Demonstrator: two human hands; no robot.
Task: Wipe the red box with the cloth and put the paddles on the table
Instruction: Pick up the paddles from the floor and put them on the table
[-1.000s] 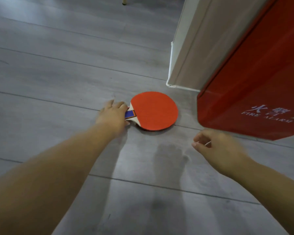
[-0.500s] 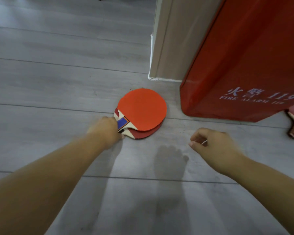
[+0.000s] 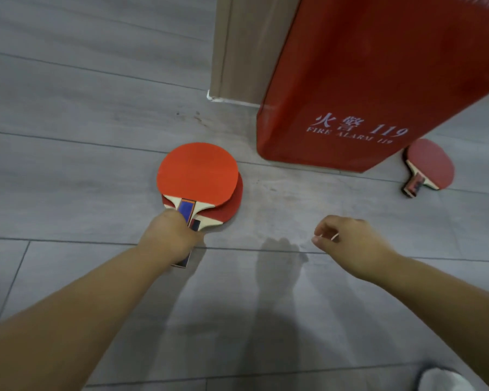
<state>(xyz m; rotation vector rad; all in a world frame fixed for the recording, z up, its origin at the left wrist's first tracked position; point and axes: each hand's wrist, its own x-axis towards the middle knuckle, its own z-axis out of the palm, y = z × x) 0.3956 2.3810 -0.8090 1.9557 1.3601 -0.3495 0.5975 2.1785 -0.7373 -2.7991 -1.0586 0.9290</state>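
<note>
Two red paddles lie stacked on the grey floor, the top paddle (image 3: 197, 174) over the lower paddle (image 3: 232, 205). My left hand (image 3: 168, 239) is closed around their handles, which stick out below the fist. A third, darker red paddle (image 3: 430, 165) lies on the floor to the right of the red box (image 3: 378, 74), a tall cabinet with white "FIRE ALARM 119" lettering. My right hand (image 3: 349, 241) hovers over the floor, fingers curled loosely, holding nothing I can make out. No cloth or table is in view.
A beige wall corner (image 3: 237, 52) with a white base trim stands just left of the red box. A white shoe tip (image 3: 441, 379) shows at the bottom right. Grey plank floor (image 3: 68, 136) spreads to the left and front.
My left hand has closed on the handles and turned the stacked paddles so the handles point toward me. My view shifted right, bringing the third paddle into sight.
</note>
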